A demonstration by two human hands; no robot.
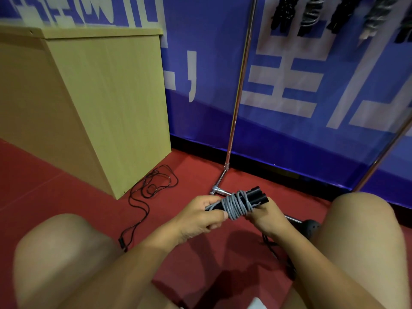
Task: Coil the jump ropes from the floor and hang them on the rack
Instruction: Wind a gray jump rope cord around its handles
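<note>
A grey jump rope is wound in several turns round its two black handles, held low between my knees. My left hand grips the left end of the handles and pinches the cord. My right hand holds the bundle from below on the right. A black jump rope lies loose and tangled on the red floor beside the wooden cabinet. The metal rack stands just ahead, with several coiled ropes hanging from its top.
A light wooden cabinet stands at the left against the blue banner wall. The rack's foot bar runs along the floor under my hands. More black cord lies under my right arm. My bare knees flank the view.
</note>
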